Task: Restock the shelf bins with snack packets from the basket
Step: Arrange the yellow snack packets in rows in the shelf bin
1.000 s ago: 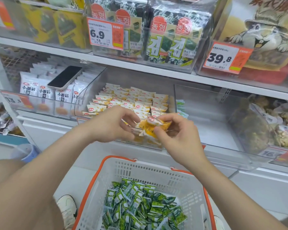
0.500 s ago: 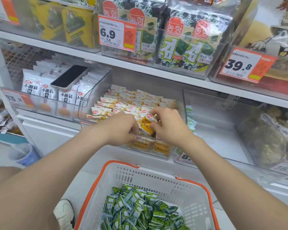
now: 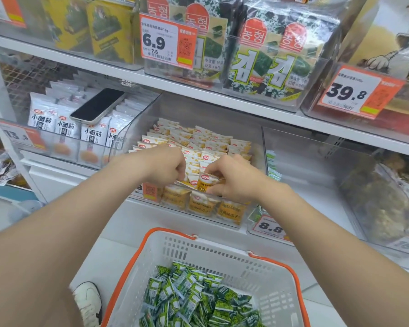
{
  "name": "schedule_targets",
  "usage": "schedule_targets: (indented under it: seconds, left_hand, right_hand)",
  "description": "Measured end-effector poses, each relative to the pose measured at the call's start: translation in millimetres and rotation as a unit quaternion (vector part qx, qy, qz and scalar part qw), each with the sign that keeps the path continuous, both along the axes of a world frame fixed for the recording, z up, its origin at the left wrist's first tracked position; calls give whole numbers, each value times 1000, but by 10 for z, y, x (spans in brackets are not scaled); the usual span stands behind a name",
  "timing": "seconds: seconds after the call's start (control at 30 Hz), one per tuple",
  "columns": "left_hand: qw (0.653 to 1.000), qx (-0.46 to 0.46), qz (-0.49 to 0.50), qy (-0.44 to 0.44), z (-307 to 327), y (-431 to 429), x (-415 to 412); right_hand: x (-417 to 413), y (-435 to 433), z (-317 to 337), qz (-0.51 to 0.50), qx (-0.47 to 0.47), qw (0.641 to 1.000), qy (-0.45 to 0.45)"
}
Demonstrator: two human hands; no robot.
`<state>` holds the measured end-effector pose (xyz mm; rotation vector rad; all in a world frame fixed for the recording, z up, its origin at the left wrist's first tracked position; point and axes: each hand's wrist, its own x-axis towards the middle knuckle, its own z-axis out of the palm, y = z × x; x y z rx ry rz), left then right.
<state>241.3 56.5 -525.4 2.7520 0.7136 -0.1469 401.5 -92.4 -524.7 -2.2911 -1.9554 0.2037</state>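
Pinching a small yellow-and-white foil snack packet [image 3: 207, 181] between thumb and fingertips, the right hand [image 3: 237, 181] holds it upright just above the front row of the middle clear plastic shelf bin [image 3: 137, 131], near the bin's front right corner. The left hand [image 3: 164, 165] is just beside it, with its fingers curled down among the rows of yellow packets [image 3: 198, 142] that fill the bin. Whether its grip closes on one of them cannot be told.

Below, in front of the shelf, stands a white plastic basket with an orange rim [image 3: 175, 250], its floor covered by a loose heap of small green packets [image 3: 194, 300]. A few more green packets [image 3: 273, 166] stand against the left wall of the right clear bin [image 3: 316, 161]. In the left bin, a dark smartphone [image 3: 97, 106] lies flat on rows of white packets [image 3: 65, 127]. Orange price tags reading 6.9 [image 3: 167, 41] and 39.8 [image 3: 354, 92] hang on the upper shelf's bins.
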Motion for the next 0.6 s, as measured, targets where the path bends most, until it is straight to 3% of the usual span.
schedule_targets:
  seconds: [0.43,0.6]
  left_hand:
    - [989,-81,-10,122,194,-31,-64]
    - [992,-67,-45,98,247,-25,-178]
  right_hand:
    - [41,87,30,7,1,1000,17]
    - [5,244,18,-73,158,975,140]
